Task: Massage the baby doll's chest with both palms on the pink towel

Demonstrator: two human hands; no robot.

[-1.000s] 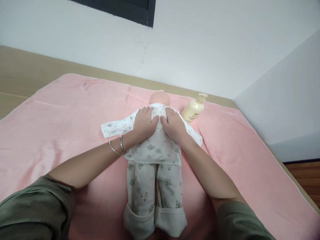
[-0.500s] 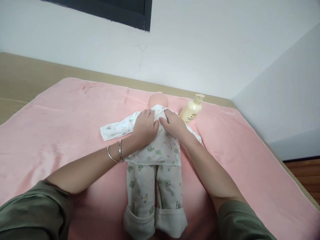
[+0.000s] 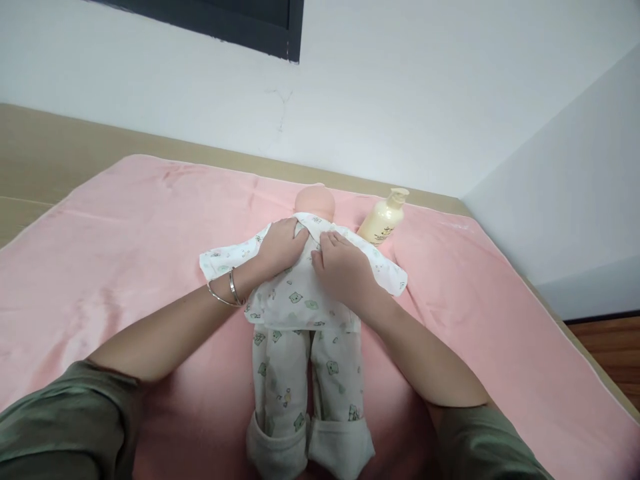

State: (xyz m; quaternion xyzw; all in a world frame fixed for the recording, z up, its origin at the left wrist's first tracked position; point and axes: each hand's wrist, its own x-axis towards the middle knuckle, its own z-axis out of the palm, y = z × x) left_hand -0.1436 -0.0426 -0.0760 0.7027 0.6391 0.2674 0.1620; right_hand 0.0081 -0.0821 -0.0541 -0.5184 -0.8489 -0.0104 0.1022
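Note:
A doll point(image 3: 315, 200) lies on a pink blanket, its bare head away from me. It wears a white patterned top point(image 3: 300, 300) with both sleeves spread out, and matching trousers point(image 3: 287, 373) with turned-up cuffs. My left hand point(image 3: 283, 247) rests on the upper chest at the left side of the neckline, thumb apart from the fingers. Over the right side of the chest lies my right hand point(image 3: 345, 267), its thumb and fingertips at the overlapping collar. Whether either hand pinches the cloth is hard to see.
A cream pump bottle point(image 3: 384, 219) stands tilted on the pink blanket point(image 3: 165, 220), right of the doll's head. Behind it are a wooden ledge point(image 3: 210, 152) and a white wall with a dark frame point(image 3: 260, 30).
Both hands have shifted on the chest. My right hand has moved down and toward the middle, my left slightly left. The collar is flatter and more of the right sleeve shows.

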